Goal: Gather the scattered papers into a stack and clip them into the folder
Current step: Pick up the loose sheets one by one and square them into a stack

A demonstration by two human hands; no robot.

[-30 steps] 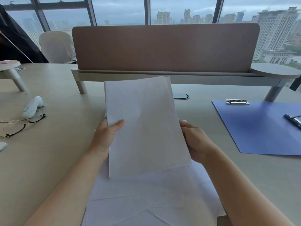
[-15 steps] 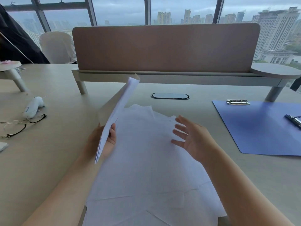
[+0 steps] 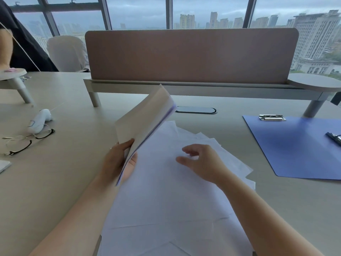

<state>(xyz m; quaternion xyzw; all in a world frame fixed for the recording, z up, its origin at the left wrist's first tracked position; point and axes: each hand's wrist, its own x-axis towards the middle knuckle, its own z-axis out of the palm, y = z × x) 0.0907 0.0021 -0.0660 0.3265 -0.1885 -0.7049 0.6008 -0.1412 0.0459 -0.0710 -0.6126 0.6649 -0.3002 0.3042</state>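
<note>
Our left hand (image 3: 118, 161) pinches gathered sheets (image 3: 144, 122) at 10 o'clock; right hand (image 3: 199, 159), fingers loosely spread, hovers over loose papers (image 3: 166, 200). Lift one sheet w/ fingertips, edges aligned.

Your left hand (image 3: 118, 161) grips a thin stack of sheets (image 3: 144, 122) by its lower edge, tilted up on its side above the bench (image 3: 73, 182). Your right hand (image 3: 201, 161) hovers with its fingers (image 3: 186, 150) curled loosely over the scattered papers (image 3: 166, 209) lying overlapped before you. The blue folder (image 3: 299, 148) lies open, well apart to the right, its metal clip (image 3: 272, 117) at the far edge. Glasses (image 3: 27, 141) rest to the left.
</note>
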